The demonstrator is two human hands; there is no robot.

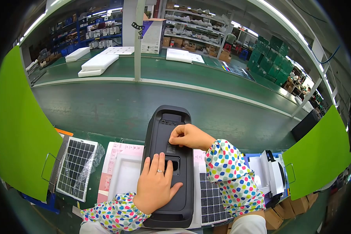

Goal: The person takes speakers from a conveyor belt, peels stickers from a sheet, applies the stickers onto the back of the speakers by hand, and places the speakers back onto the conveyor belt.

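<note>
A long black device with rounded ends lies lengthwise in front of me on the bench. My left hand rests flat on its lower half, fingers spread beside a recessed rectangular window; a ring is on one finger. Over the upper middle of the device, my right hand has thumb and forefinger pinched together beside a small printed label area. Whatever is between those fingertips is too small to make out. Both arms wear sleeves with coloured dots.
Solar panels lie left and right of the device. A white foam tray is at its left. Green boards stand on both sides. Beyond runs a green conveyor carrying white foam pieces.
</note>
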